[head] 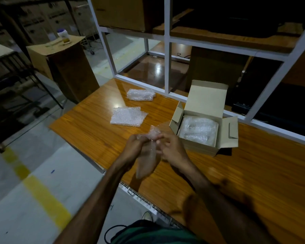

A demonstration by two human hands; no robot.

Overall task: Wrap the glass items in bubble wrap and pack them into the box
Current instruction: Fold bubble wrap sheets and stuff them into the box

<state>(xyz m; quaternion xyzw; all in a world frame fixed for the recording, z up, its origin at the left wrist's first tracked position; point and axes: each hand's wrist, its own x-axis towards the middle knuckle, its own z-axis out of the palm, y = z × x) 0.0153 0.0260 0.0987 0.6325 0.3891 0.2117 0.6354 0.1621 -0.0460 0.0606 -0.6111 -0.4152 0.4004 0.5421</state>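
Note:
Over the wooden table [253, 173], my left hand [133, 149] and my right hand [173, 149] hold a glass item partly wrapped in bubble wrap [149, 155] between them. Both hands grip the wrap near its crumpled top end; the glass inside is blurred. To the right stands a small open cardboard box [203, 106] with a wrapped bundle [198, 130] lying inside. A flat sheet of bubble wrap [128, 117] lies on the table beyond my hands. Farther back lies another wrapped bundle [140, 94].
A white metal frame [167, 50] rises along the table's far edge, with cardboard boxes behind it. At the left, a tall cardboard box [63, 59] on the floor carries a small bottle [62, 36]. Yellow floor tape [42, 196] runs at lower left.

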